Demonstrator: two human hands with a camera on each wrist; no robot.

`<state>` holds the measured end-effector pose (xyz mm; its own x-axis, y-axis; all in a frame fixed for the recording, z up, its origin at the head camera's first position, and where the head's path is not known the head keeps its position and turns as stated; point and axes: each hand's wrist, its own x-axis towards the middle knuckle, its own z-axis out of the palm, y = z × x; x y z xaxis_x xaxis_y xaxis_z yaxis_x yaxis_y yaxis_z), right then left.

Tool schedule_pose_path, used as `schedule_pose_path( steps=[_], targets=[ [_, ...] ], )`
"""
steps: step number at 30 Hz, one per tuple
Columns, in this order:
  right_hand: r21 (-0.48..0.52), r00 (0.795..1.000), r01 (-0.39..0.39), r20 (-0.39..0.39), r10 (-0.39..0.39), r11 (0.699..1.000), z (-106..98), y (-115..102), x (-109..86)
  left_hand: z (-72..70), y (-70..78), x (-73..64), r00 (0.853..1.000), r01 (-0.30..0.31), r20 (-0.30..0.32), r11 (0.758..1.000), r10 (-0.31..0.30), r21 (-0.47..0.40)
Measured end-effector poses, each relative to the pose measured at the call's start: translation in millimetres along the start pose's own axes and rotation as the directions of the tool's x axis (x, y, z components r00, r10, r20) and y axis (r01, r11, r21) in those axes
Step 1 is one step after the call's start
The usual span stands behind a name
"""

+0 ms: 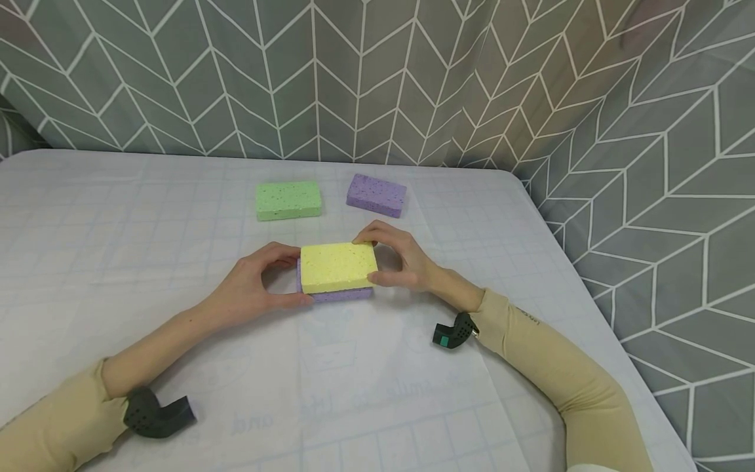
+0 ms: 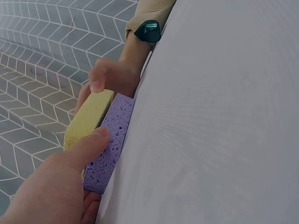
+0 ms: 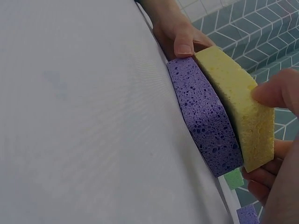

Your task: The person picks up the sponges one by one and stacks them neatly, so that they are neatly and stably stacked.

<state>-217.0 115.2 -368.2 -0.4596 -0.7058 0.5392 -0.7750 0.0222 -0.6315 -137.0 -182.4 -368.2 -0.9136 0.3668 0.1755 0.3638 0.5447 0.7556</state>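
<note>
A yellow sponge [image 1: 338, 267] lies on top of a purple sponge [image 1: 342, 295] at the middle of the table. My right hand [image 1: 407, 259] pinches the yellow sponge at its right end, thumb on the near side and fingers on the far side. From the left, my left hand [image 1: 259, 282] grips the purple sponge, its thumb on the near face. In the right wrist view a thin dark gap shows between the yellow sponge [image 3: 245, 107] and the purple sponge [image 3: 203, 116] toward the right-hand end. The purple sponge rests on the tabletop.
Behind the stack lie a green sponge [image 1: 288, 200] and, to its right, a second purple sponge [image 1: 376, 195]. All are on a table [image 1: 147, 216] with a white cover. A grey patterned curtain [image 1: 330, 78] hangs along the back and right edges.
</note>
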Motion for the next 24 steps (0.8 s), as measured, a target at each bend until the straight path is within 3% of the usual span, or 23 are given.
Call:
schedule_pose_path(
  steps=[24],
  targets=[
    [-0.001,0.999,0.027,0.032,-0.027,1.0,0.9,-1.1,-0.4,0.8,0.0,-0.7,1.0,0.011,0.001,1.0,-0.011,-0.025]
  ],
)
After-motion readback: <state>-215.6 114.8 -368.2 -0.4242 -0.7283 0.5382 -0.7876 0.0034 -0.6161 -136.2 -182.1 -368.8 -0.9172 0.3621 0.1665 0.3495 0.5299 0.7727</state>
